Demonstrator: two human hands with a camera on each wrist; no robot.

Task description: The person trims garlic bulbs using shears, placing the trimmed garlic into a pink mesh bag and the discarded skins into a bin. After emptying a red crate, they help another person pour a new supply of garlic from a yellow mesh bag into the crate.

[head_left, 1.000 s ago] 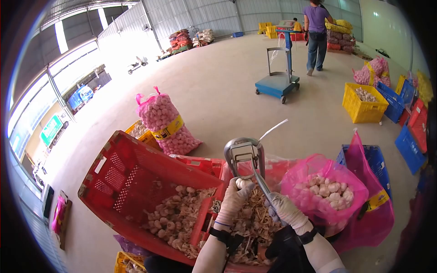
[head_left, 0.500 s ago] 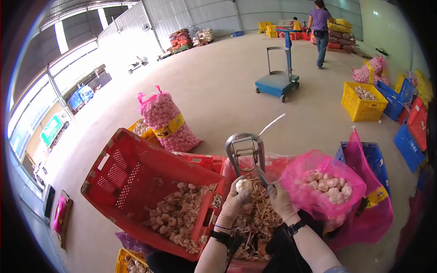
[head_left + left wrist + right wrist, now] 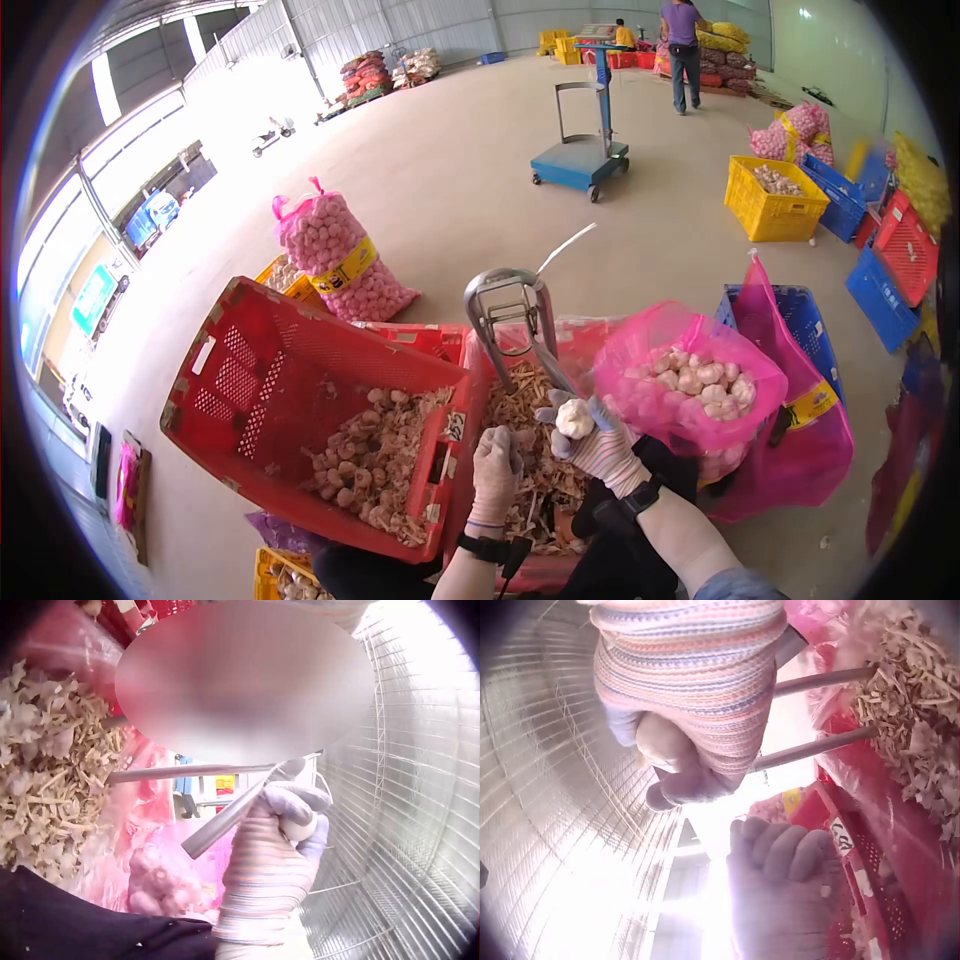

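Observation:
Both hands wear thin striped gloves. My right hand [image 3: 612, 462] holds a white garlic bulb [image 3: 574, 419] in its fingers, just below the lever of a metal cutter [image 3: 548, 345] fixed upright at the crate. In the left wrist view the bulb [image 3: 298, 828] shows between the right thumb and fingers. My left hand [image 3: 493, 475] is beside it, over the peelings, its fingers curled with nothing seen in them. The right wrist view shows this left hand [image 3: 784, 885] as a fist. Dry garlic stems and skins [image 3: 535, 480] lie under both hands.
A tilted red crate [image 3: 265, 400] with garlic and skins stands at left. At right is an open pink mesh bag [image 3: 640, 340] of bulbs, beside a blue crate [image 3: 800, 325]. A full pink sack [image 3: 335, 240], a blue platform scale [image 3: 580, 165] and a walking person [image 3: 683, 50] are farther off.
The garlic bulb has passed from my left hand to my right, which has left the cutter's lever. The left hand has drawn down and curled. The walking person has moved farther off.

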